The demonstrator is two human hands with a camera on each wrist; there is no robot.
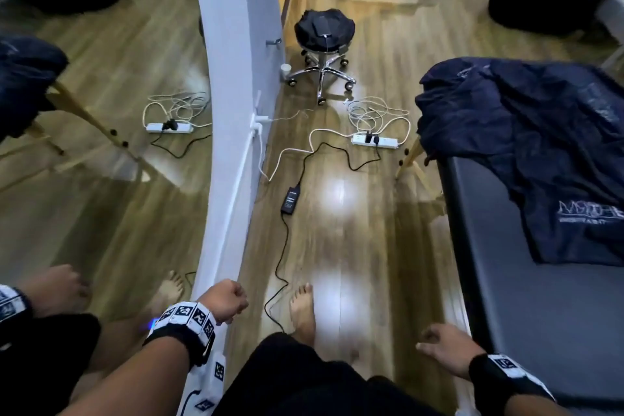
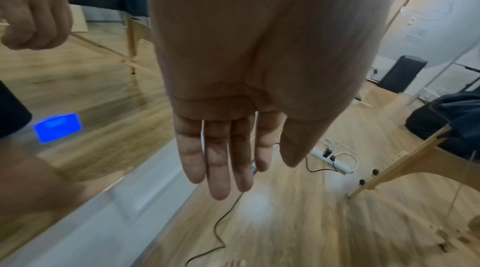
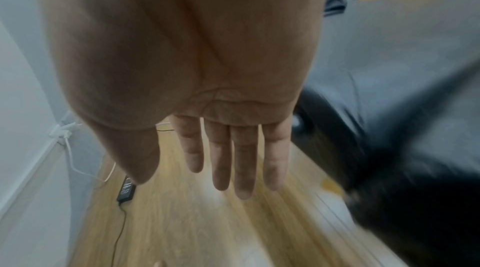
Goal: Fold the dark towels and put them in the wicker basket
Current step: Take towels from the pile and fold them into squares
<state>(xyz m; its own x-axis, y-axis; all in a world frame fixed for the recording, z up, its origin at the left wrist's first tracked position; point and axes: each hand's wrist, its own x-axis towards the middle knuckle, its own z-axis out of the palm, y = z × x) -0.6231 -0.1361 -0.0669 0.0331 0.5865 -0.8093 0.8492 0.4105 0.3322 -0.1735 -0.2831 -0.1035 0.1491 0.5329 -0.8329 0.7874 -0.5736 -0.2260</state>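
Both hands empty, walking in barefoot, cables underfoot.
Left hand point(image 1: 223, 299) and right hand point(image 1: 445, 349) hang with fingers loose, holding nothing. Trip risk: black cable point(image 1: 282, 267) trails right beside the bare foot point(image 1: 302, 311), power strip point(image 1: 374, 140) further on. Dark towels point(image 1: 526, 152) lie crumpled on the massage table point(image 1: 526, 314) to the right, one hanging over the end, could slide off. Wicker basket isn't in view.

Our bands, our dark clothes and our bare feet

We wear a white band with black square marks on our left wrist point(image 1: 189, 317), and one on a black cuff on our right wrist point(image 1: 506, 369). Our trousers point(image 1: 304, 378) are black. Our foot point(image 1: 303, 309) is bare.
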